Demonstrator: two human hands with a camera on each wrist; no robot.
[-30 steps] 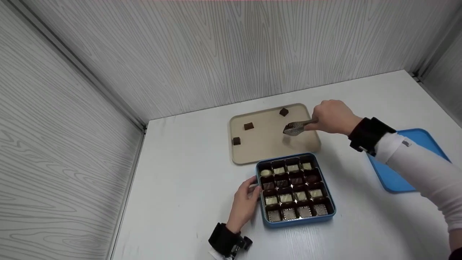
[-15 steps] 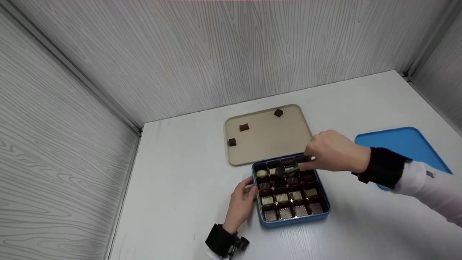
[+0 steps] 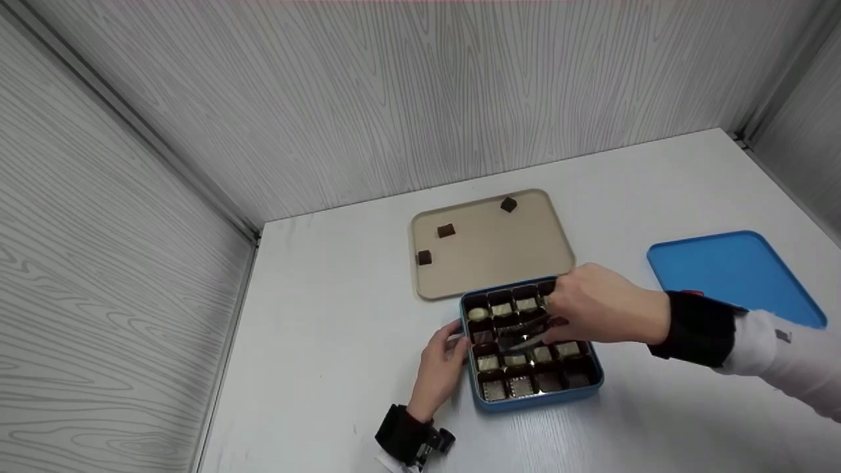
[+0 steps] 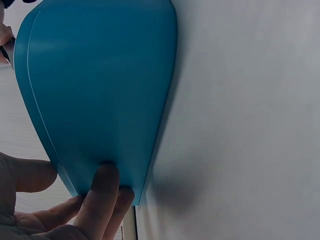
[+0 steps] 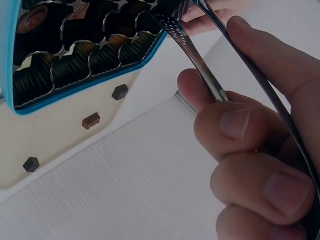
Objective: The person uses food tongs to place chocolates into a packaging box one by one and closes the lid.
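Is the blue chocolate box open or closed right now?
Open. The blue box shows its rows of chocolates uncovered, tongs reach into it, and a blue lid lies apart on the table.

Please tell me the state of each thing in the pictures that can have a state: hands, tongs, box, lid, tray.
Right hand: grips the metal tongs.
Metal tongs: tips down in the box; open or closed, cannot tell.
Left hand: fingers rest against the box's left wall.
Blue chocolate box: open, lid off.
Blue lid: lying flat on the table.
Beige tray: holds three dark pieces, set apart.
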